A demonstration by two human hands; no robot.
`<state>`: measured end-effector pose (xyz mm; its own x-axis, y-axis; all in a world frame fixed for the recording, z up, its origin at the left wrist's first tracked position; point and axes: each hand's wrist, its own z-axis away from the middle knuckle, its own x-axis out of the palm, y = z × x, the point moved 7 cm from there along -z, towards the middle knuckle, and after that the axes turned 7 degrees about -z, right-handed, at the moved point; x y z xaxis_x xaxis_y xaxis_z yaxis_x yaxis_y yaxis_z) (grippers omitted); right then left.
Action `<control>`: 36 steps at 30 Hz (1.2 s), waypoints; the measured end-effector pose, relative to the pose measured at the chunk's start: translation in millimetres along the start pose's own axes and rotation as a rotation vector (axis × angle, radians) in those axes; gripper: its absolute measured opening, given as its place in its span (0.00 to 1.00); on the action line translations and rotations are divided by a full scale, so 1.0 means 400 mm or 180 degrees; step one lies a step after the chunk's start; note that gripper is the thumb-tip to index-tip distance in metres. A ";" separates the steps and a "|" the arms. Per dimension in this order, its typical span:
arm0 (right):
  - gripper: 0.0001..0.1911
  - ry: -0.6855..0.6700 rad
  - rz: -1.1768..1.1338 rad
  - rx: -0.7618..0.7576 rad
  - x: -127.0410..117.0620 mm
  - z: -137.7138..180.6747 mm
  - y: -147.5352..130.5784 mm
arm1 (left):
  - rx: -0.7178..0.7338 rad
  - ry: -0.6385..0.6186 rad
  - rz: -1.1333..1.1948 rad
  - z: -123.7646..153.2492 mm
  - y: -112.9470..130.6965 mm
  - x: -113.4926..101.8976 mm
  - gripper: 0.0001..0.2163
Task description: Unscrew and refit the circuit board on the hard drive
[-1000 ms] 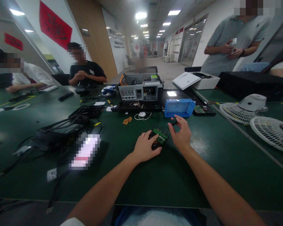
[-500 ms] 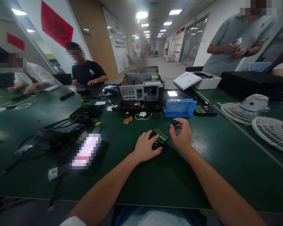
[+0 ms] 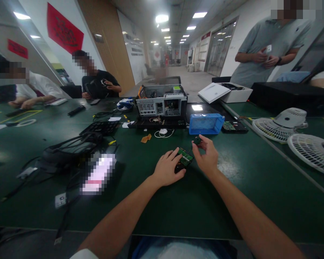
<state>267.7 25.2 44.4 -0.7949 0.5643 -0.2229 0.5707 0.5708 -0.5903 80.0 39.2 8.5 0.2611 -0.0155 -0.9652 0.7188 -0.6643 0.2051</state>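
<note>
A small black hard drive with a green circuit board on its upper face lies on the green table in front of me. My left hand grips it from the left, fingers over the board and thumb at the near edge. In my right hand is a dark screwdriver, its handle pinched between thumb and fingers. The shaft slants down to the board's right side; I cannot make out whether the tip sits in a screw.
Beyond my hands stand an opened computer case and a blue plastic tray. Another circuit-board device lies right of the tray. White fan parts are at the right, black cables and a lit phone at the left. Several people are around the table.
My right hand and the screwdriver have shifted slightly, its fingers closing more around the handle. Across the table, a person in black has lifted a dark object.
</note>
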 end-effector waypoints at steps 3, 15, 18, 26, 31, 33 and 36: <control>0.32 0.0073 0.0161 0.0111 -0.008 0.001 0.003 | 0.0002 -0.0119 0.0017 0.000 0.001 0.000 0.34; 0.24 0.0536 0.0337 0.0420 -0.067 -0.023 -0.005 | -0.0046 -0.0212 0.0060 0.004 -0.008 0.001 0.35; 0.22 0.0649 0.0579 0.0381 -0.104 -0.036 0.001 | -0.0058 -0.0262 0.0106 0.004 -0.010 -0.002 0.35; 0.13 -0.0691 0.2018 0.0761 -0.118 -0.049 0.122 | -0.0142 -0.0250 0.0033 -0.003 -0.007 0.003 0.36; 0.10 -0.2189 0.2138 0.0838 -0.019 0.012 0.171 | -0.0387 -0.0188 -0.0064 -0.006 -0.032 0.010 0.36; 0.11 -0.2207 0.2279 0.0935 -0.009 0.016 0.171 | -0.0477 -0.0186 -0.0076 -0.005 -0.042 0.011 0.36; 0.10 -0.2156 0.2430 0.1048 -0.005 0.014 0.167 | -0.0505 -0.0182 -0.0057 -0.002 -0.045 0.010 0.37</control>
<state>306.4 58.9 1.2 -0.2579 0.1977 -0.9457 0.9619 -0.0391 -0.2705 68.5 51.6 1.1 0.2134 -0.0502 -0.9757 0.8169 -0.5385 0.2064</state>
